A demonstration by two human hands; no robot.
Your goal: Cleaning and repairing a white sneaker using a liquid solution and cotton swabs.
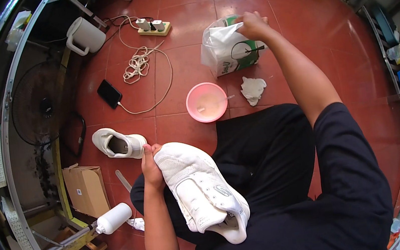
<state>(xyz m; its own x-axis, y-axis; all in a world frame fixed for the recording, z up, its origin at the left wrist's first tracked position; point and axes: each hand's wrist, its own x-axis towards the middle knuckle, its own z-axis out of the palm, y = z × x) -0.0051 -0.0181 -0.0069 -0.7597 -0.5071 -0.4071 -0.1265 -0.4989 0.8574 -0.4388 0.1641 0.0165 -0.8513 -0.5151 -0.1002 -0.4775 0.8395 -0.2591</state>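
1. The left hand [151,168] is wrapped around the toe of a white sneaker [201,193], fingers clamped on it, so it is kept steady on the lap, sole turned up.
2. The right hand [252,24] is stretched out to a white plastic bag [227,45] on the floor [295,1], fingers pinching its top.
3. Two sneakers are counted: the second sneaker [117,143] is left beside the lap.
4. One pink bowl [206,102] and one crumpled cloth [253,89] are kept within reach.

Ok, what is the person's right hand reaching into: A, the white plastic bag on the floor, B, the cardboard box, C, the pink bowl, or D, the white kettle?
A: the right hand grips the top of the white plastic bag, away from the pink bowl, while the left hand holds a white shoe.
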